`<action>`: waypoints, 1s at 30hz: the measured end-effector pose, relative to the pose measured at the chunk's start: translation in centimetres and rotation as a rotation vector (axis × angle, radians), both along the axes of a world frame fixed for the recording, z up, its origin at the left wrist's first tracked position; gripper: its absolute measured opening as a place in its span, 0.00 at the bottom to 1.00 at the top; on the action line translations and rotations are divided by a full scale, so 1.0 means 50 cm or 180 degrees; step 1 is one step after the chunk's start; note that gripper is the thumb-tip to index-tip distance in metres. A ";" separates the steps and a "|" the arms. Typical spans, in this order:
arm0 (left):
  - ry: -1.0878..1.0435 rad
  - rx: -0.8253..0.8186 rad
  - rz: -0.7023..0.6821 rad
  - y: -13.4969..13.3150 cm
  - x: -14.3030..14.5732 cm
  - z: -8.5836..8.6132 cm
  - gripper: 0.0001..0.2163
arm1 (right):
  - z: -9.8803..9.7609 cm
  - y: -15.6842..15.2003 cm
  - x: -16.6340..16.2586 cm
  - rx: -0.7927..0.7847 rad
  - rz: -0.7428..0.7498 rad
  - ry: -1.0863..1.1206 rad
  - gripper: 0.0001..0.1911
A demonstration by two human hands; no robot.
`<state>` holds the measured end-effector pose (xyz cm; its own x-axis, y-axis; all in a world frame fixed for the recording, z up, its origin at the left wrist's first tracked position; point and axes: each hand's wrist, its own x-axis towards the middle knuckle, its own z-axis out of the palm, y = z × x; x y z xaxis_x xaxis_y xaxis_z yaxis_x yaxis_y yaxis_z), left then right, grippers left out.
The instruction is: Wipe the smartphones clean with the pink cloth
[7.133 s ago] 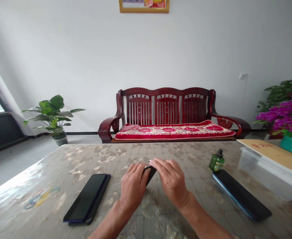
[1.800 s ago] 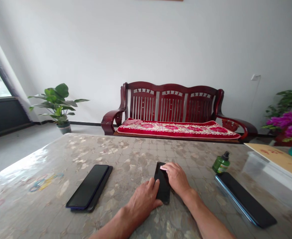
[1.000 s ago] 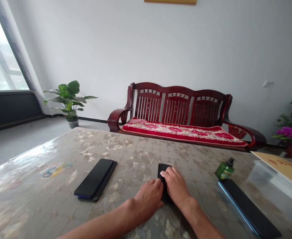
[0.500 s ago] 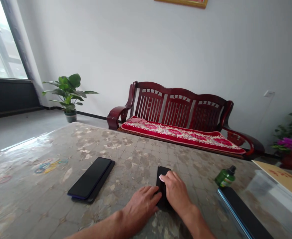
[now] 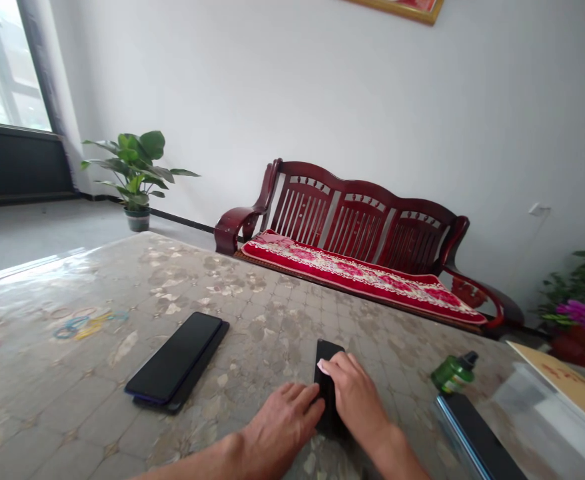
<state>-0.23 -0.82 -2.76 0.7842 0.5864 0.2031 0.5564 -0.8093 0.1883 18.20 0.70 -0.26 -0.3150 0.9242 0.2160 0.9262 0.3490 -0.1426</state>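
A black smartphone (image 5: 326, 387) lies flat on the patterned tablecloth (image 5: 252, 353) in front of me, partly covered by both hands. My left hand (image 5: 285, 423) grips its left edge, with the fingertips on the near part of the screen. Over the right side of the phone, my right hand (image 5: 357, 393) is closed on a small white cloth (image 5: 321, 365) and presses it to the glass. Only a corner of the cloth shows between the fingers. Two more dark smartphones (image 5: 177, 360) lie stacked to the left.
To the right are a green spray bottle (image 5: 453, 372), another dark phone with a blue edge (image 5: 477, 433) and a clear plastic box (image 5: 547, 407) with a tan card on it. Colored rubber bands (image 5: 82, 325) lie at left. Beyond the table stands a red wooden bench (image 5: 357, 213).
The view has tilted and shifted slightly. Both hands stay at the phone, the right one still pressing the white cloth near its upper part.
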 end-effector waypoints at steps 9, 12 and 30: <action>-0.0020 -0.0029 0.0054 0.004 -0.007 -0.006 0.14 | 0.009 0.079 -0.020 0.0007 -0.0313 -0.0234 0.20; -0.0042 -0.0070 0.0061 0.003 -0.006 -0.006 0.14 | 0.012 0.037 -0.017 0.0008 -0.0119 -0.0176 0.20; -0.0072 -0.0097 0.0074 0.000 -0.006 0.000 0.15 | 0.015 0.054 -0.016 0.0007 -0.0148 -0.0186 0.20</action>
<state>-0.55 -0.81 -2.75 0.7657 0.6105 0.2024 0.5702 -0.7899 0.2254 17.39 3.41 0.47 -0.2837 0.9377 0.2006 0.9482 0.3056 -0.0872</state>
